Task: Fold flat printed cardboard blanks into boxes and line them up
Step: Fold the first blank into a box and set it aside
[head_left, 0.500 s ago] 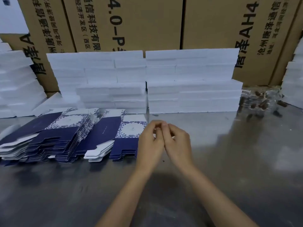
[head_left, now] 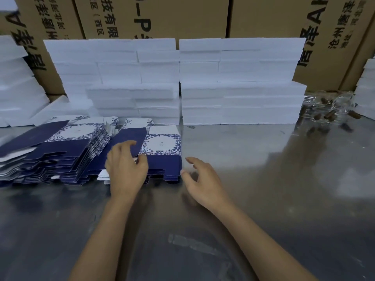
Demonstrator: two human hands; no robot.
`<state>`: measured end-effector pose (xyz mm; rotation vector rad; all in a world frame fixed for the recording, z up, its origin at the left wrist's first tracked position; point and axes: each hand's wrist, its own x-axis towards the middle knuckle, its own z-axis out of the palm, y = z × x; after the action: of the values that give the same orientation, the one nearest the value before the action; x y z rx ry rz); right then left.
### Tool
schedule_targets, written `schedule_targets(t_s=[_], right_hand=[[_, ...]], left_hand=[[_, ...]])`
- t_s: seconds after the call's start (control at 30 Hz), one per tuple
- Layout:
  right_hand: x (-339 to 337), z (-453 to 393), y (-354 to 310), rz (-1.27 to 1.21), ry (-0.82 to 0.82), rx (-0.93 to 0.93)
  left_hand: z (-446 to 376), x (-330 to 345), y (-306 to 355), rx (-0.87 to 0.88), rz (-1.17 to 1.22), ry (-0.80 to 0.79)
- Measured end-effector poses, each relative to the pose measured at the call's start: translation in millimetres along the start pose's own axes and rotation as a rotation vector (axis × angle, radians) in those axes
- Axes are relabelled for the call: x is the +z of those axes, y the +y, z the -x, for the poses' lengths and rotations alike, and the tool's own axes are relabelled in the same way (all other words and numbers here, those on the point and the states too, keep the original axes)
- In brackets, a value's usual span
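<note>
We see two stacks of flat blue-and-white blanks on the grey surface [head_left: 263, 179]: the near stack [head_left: 162, 147] at centre left, the far stack [head_left: 60, 151] beside it. The left hand [head_left: 125, 171] hovers over the near stack, fingers loosely curled, holding nothing. The right hand [head_left: 203, 179] hangs just right of that stack, fingers relaxed. White foam slabs [head_left: 241, 82] stand behind.
</note>
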<state>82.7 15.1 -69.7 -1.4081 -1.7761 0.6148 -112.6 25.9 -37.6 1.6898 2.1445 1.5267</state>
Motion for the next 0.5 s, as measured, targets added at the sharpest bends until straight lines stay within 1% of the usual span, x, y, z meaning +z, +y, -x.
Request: schedule_targets(t_s=[0.07, 0.17, 0.27, 0.37, 0.43, 0.5], right_hand=[[0, 3, -3, -0.022, -0.001, -0.027], [0, 4, -9, -0.030, -0.038, -0.067], [6, 3, -12, 0.016, -0.138, -0.071], [8, 2, -11, 0.022, -0.185, -0.041], [8, 0, -12, -0.018, -0.171, 0.004], [7, -2, -13, -0.133, -0.100, 0.048]], left_hand=[[-8, -7, -11, -0.012, -0.010, 0.012], [-19, -20, -28, -0.104, 0.008, -0.070], [-25, -21, -36, -0.175, -0.151, -0.173], [-26, -21, -34, -0.212, -0.280, -0.243], [-28, -22, -33, -0.220, -0.341, -0.291], [-28, -24, -30, -0.216, -0.353, -0.322]])
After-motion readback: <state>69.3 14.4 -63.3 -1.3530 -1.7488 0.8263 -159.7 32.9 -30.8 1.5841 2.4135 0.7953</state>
